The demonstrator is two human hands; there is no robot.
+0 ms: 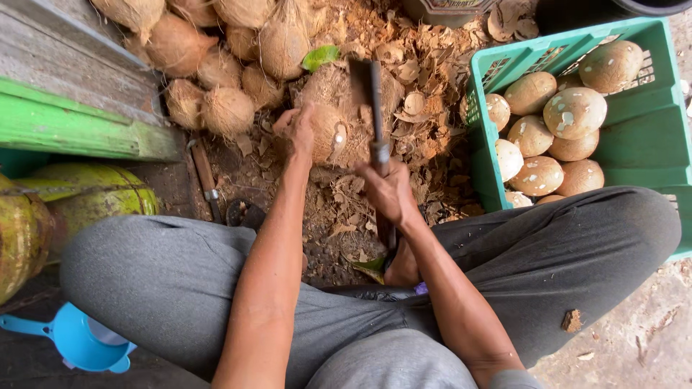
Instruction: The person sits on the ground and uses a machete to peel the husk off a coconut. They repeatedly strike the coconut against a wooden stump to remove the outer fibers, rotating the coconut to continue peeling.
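Observation:
My left hand (297,128) grips a brown coconut (329,137) resting on a wooden chopping block (339,86) strewn with husk. A white patch shows on the coconut where shell is cut away. My right hand (389,191) is closed around the handle of a heavy cleaver (367,86), whose dark blade hangs just above and behind the coconut. My grey-trousered knees frame both arms at the bottom of the view.
A green plastic crate (649,137) at right holds several peeled coconuts (574,112). Unpeeled fibrous coconuts (227,109) pile at the top left. Shell shavings (425,144) litter the ground. Another knife (205,176) lies at left, beside a green plank (72,130) and blue funnel (83,338).

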